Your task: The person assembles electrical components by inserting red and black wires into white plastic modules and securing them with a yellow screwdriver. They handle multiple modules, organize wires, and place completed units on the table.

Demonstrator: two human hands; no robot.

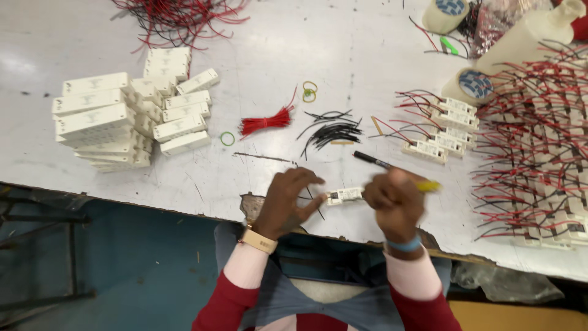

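My left hand [285, 203] pinches a thin black wire at the left end of a small white rectangular module [345, 195] near the table's front edge. My right hand [395, 202] grips the module's right end and also holds a screwdriver [392, 167] with a yellow handle and black shaft, slanting up to the left. A bundle of short red wires [266, 121] and a loose bunch of short black wires [332, 131] lie just beyond my hands.
Stacked white modules [125, 116] sit at the left. Wired modules with red and black leads [539, 178] cover the right side. Tape rolls [468, 86], a white bottle [527, 37], green rubber bands [309, 92] and a red-black wire tangle [177, 18] lie farther back.
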